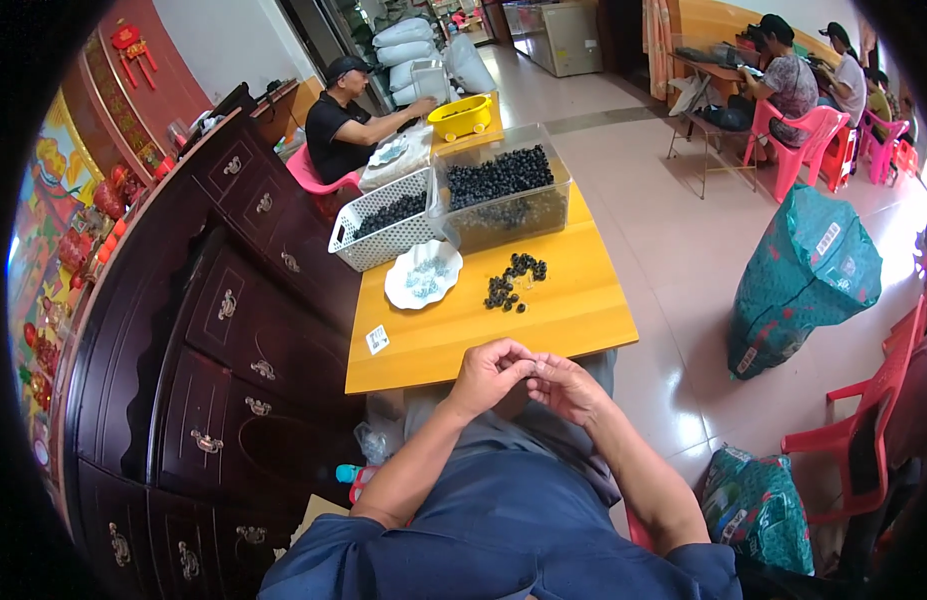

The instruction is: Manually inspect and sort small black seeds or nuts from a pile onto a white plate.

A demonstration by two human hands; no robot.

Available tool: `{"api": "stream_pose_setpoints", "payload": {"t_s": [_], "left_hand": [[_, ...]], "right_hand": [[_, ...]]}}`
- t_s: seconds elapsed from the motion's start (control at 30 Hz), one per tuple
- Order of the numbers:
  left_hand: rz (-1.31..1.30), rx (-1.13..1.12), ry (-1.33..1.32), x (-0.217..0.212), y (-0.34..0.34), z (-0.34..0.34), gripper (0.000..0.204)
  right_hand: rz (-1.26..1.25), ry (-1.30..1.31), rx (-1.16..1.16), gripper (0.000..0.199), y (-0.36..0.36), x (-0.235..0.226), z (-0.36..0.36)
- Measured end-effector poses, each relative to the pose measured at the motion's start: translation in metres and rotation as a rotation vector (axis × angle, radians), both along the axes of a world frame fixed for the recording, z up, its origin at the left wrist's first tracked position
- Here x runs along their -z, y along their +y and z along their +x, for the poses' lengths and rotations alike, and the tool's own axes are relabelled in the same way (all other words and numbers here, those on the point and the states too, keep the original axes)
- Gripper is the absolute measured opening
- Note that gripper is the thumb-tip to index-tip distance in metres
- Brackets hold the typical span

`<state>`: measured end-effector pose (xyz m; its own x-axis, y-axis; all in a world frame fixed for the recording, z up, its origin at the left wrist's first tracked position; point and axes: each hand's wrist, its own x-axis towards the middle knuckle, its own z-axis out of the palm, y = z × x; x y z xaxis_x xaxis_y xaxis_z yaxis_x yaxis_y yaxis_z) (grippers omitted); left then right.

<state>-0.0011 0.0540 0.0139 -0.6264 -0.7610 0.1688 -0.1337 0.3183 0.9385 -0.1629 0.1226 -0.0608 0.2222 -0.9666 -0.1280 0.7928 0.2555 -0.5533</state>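
My left hand (pixel 490 376) and my right hand (pixel 571 388) meet in front of the near edge of the yellow table (pixel 573 300). Thumbs and fingertips are pinched together; whatever lies between them is too small to make out. Beyond them a loose cluster of small black round parts (pixel 501 292) lies on the tabletop. To its left a white scalloped plate (pixel 395 290) holds small clear pieces. Behind stand a clear plastic bin (pixel 543 212) and a white perforated basket (pixel 358 256), both holding many more black parts.
A person in black (pixel 333 130) sits beyond, by a yellow basket (pixel 461 117). Dark wooden drawers (pixel 218 370) line the left. On the right are green bags (pixel 798 285), a pink chair (pixel 853 430) and other seated people (pixel 791 90). A white label (pixel 377 340) lies at the table's left.
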Motion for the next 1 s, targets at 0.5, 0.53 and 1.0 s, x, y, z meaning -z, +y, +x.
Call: {"api": "stream_pose_setpoints", "payload": {"t_s": [0.5, 0.53, 1.0], "left_hand": [[-0.223, -0.077, -0.015, 0.01, 0.001, 0.002, 0.009], [-0.222, -0.074, -0.01, 0.009, 0.001, 0.001, 0.009], [-0.429, -0.111, -0.088, -0.003, 0.011, 0.002, 0.014]], "right_hand": [[0.013, -0.004, 0.027, 0.026, -0.002, 0.005, 0.0], [0.014, -0.001, 0.032, 0.025, -0.002, 0.004, 0.0], [-0.019, -0.056, 0.051, 0.017, -0.003, 0.005, -0.002]]}}
